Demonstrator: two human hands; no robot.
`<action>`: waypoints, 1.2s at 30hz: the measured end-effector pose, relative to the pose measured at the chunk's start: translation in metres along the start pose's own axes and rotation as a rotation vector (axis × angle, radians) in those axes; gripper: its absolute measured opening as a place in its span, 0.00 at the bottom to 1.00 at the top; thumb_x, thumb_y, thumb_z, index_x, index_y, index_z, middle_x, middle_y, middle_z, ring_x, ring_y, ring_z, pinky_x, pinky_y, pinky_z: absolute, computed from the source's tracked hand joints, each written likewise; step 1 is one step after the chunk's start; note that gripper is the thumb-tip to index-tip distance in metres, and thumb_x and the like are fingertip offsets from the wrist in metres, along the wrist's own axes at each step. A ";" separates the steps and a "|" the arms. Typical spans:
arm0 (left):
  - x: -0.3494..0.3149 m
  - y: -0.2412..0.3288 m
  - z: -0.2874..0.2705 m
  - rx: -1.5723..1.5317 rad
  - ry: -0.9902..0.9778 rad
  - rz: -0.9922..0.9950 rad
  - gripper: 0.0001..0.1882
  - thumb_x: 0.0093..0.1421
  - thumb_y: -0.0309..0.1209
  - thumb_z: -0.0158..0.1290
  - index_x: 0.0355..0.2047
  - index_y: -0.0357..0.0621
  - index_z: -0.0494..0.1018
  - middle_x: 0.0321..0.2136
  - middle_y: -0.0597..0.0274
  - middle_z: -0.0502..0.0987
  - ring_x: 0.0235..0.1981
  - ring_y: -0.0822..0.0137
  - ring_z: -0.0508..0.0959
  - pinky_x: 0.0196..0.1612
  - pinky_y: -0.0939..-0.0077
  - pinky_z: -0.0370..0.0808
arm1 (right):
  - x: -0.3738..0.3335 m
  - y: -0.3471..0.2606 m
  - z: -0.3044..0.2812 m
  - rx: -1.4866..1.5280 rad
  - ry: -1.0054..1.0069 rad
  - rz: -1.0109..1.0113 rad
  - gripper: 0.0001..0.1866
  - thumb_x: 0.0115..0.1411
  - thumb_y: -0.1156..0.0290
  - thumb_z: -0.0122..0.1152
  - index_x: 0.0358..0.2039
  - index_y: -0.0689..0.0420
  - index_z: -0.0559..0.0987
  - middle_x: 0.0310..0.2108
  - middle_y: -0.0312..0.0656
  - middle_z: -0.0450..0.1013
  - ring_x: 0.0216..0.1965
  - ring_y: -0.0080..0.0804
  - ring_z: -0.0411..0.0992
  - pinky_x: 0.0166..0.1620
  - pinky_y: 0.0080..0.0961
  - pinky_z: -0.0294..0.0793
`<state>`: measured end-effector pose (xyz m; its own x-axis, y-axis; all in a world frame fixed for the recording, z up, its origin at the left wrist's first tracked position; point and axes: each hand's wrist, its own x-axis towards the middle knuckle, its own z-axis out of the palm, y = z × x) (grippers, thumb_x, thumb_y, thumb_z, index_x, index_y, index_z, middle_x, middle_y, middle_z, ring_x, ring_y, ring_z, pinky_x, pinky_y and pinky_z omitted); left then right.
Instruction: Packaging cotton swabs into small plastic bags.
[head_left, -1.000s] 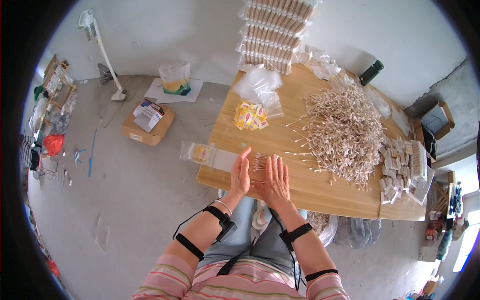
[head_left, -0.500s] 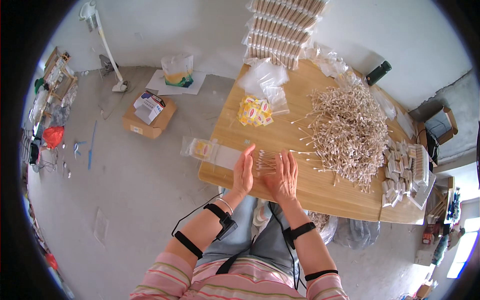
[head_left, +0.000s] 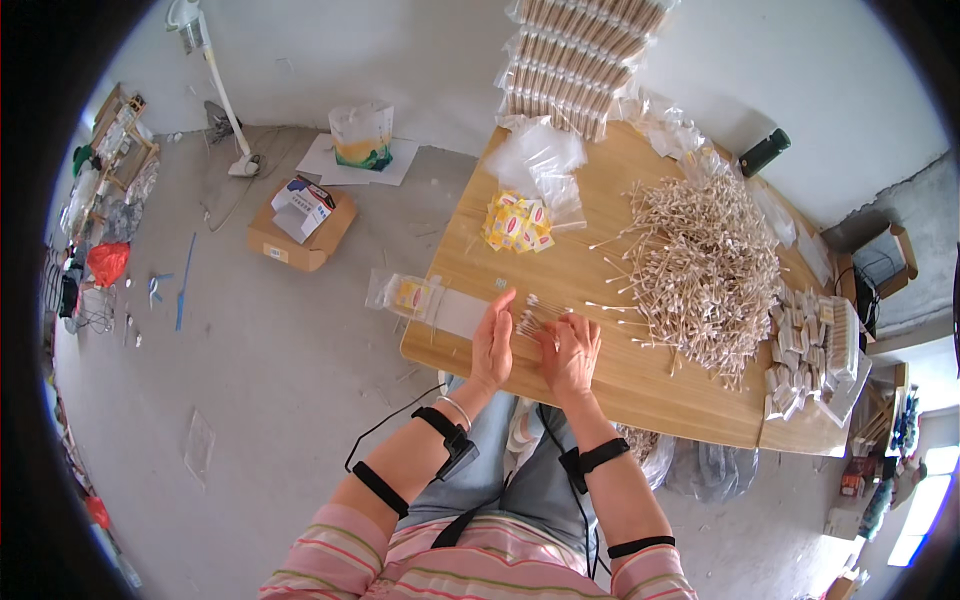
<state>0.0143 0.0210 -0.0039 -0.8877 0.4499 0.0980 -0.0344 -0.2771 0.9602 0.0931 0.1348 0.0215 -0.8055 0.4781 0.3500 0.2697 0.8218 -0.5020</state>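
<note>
A small bunch of cotton swabs (head_left: 533, 313) lies on the wooden table between my two hands, some of them askew. My left hand (head_left: 492, 345) stands on edge at their left ends, fingers straight and holding nothing. From the right, my right hand (head_left: 571, 350) curls its fingers down over the near swabs and grips some of them; its fingertips partly hide them. A white strip (head_left: 460, 314) lies just left of my left hand. At its far end, a clear plastic bag (head_left: 408, 293) with a yellow-and-white card inside overhangs the table's left edge.
A big heap of loose swabs (head_left: 705, 270) covers the table's right side. Beyond my hands are yellow cards (head_left: 517, 222), clear bags (head_left: 540, 160) and stacked swab packs (head_left: 585, 65). Bundled packs (head_left: 800, 345) sit at the right edge. A cardboard box (head_left: 300, 235) stands on the floor.
My right hand's fingers, stretched flat beside the swabs before, are now bent down onto them. The swabs, more evenly lined up earlier, now lie askew. My left hand stays about in place.
</note>
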 end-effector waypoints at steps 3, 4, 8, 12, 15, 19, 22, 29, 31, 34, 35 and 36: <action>0.000 0.000 0.001 -0.021 0.002 -0.003 0.27 0.71 0.42 0.37 0.61 0.32 0.59 0.59 0.52 0.64 0.62 0.63 0.62 0.66 0.68 0.56 | 0.005 0.001 0.000 0.026 -0.011 0.012 0.09 0.48 0.71 0.66 0.32 0.55 0.79 0.41 0.39 0.69 0.45 0.44 0.65 0.48 0.41 0.64; 0.000 0.000 0.001 -0.036 0.005 -0.009 0.27 0.71 0.42 0.37 0.61 0.32 0.59 0.59 0.52 0.64 0.62 0.63 0.62 0.65 0.68 0.56 | 0.008 0.000 0.000 -0.047 -0.036 -0.037 0.08 0.49 0.71 0.64 0.31 0.55 0.78 0.39 0.39 0.68 0.45 0.43 0.65 0.47 0.40 0.65; 0.000 -0.001 0.002 -0.045 -0.003 -0.004 0.27 0.71 0.42 0.38 0.61 0.33 0.60 0.59 0.52 0.64 0.62 0.63 0.62 0.66 0.67 0.56 | 0.017 -0.003 0.001 -0.241 -0.117 -0.164 0.05 0.51 0.73 0.60 0.28 0.57 0.75 0.36 0.41 0.68 0.42 0.43 0.65 0.45 0.39 0.65; 0.000 -0.002 0.001 -0.021 0.004 -0.001 0.26 0.71 0.40 0.39 0.61 0.33 0.60 0.59 0.53 0.64 0.61 0.63 0.63 0.66 0.67 0.56 | 0.020 -0.006 -0.001 -0.282 -0.110 -0.172 0.05 0.51 0.73 0.59 0.29 0.59 0.74 0.36 0.42 0.67 0.42 0.43 0.65 0.44 0.37 0.66; 0.000 -0.002 0.003 0.005 0.038 0.023 0.24 0.71 0.39 0.39 0.59 0.33 0.62 0.56 0.53 0.67 0.59 0.64 0.65 0.63 0.70 0.59 | 0.024 -0.003 -0.004 -0.288 -0.175 -0.220 0.05 0.51 0.73 0.59 0.28 0.59 0.74 0.36 0.43 0.67 0.42 0.43 0.65 0.44 0.38 0.67; 0.001 -0.001 0.007 -0.010 0.065 0.018 0.22 0.70 0.36 0.40 0.58 0.34 0.65 0.53 0.53 0.70 0.55 0.66 0.68 0.59 0.74 0.63 | 0.024 0.005 -0.001 -0.244 -0.127 -0.191 0.05 0.51 0.74 0.59 0.29 0.59 0.73 0.35 0.45 0.67 0.41 0.45 0.65 0.43 0.40 0.67; -0.001 0.003 0.007 -0.066 0.062 -0.008 0.21 0.70 0.36 0.40 0.57 0.34 0.65 0.52 0.53 0.71 0.54 0.66 0.69 0.58 0.75 0.64 | 0.022 0.000 -0.006 -0.169 -0.072 -0.177 0.06 0.51 0.74 0.58 0.29 0.59 0.73 0.35 0.45 0.66 0.41 0.45 0.65 0.43 0.40 0.67; 0.001 0.003 0.003 -0.003 0.052 0.031 0.22 0.71 0.37 0.40 0.58 0.33 0.64 0.54 0.53 0.70 0.56 0.65 0.68 0.60 0.73 0.63 | -0.017 -0.015 -0.011 -0.160 -0.118 -0.246 0.16 0.52 0.71 0.61 0.41 0.62 0.73 0.49 0.47 0.66 0.54 0.48 0.63 0.55 0.43 0.64; 0.001 0.003 0.004 0.018 0.048 0.024 0.23 0.71 0.38 0.40 0.58 0.33 0.64 0.55 0.52 0.69 0.57 0.64 0.67 0.61 0.72 0.62 | -0.025 -0.015 -0.005 -0.163 -0.096 -0.168 0.21 0.51 0.71 0.62 0.46 0.62 0.70 0.54 0.48 0.63 0.58 0.49 0.60 0.59 0.45 0.60; 0.001 0.001 0.003 -0.011 0.043 0.009 0.23 0.71 0.38 0.40 0.58 0.33 0.63 0.55 0.51 0.68 0.58 0.63 0.67 0.62 0.71 0.61 | -0.017 -0.021 -0.003 -0.146 -0.064 -0.001 0.30 0.50 0.71 0.64 0.53 0.63 0.66 0.61 0.50 0.58 0.63 0.50 0.54 0.65 0.46 0.53; 0.001 0.001 0.004 -0.010 0.041 0.010 0.23 0.71 0.38 0.40 0.58 0.33 0.63 0.55 0.51 0.68 0.58 0.63 0.67 0.62 0.71 0.61 | -0.011 -0.023 -0.003 -0.125 -0.050 0.082 0.33 0.50 0.72 0.65 0.56 0.63 0.63 0.63 0.50 0.55 0.64 0.51 0.52 0.66 0.47 0.50; 0.001 0.002 0.004 -0.032 0.048 0.003 0.24 0.71 0.39 0.40 0.58 0.33 0.63 0.56 0.51 0.68 0.58 0.63 0.66 0.62 0.70 0.61 | -0.008 -0.020 -0.003 -0.124 -0.047 0.083 0.33 0.50 0.72 0.65 0.56 0.63 0.63 0.63 0.50 0.55 0.64 0.51 0.52 0.66 0.47 0.50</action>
<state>0.0156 0.0245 -0.0008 -0.9088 0.4080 0.0870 -0.0461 -0.3055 0.9511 0.0959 0.1153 0.0307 -0.8008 0.5336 0.2721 0.3976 0.8132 -0.4249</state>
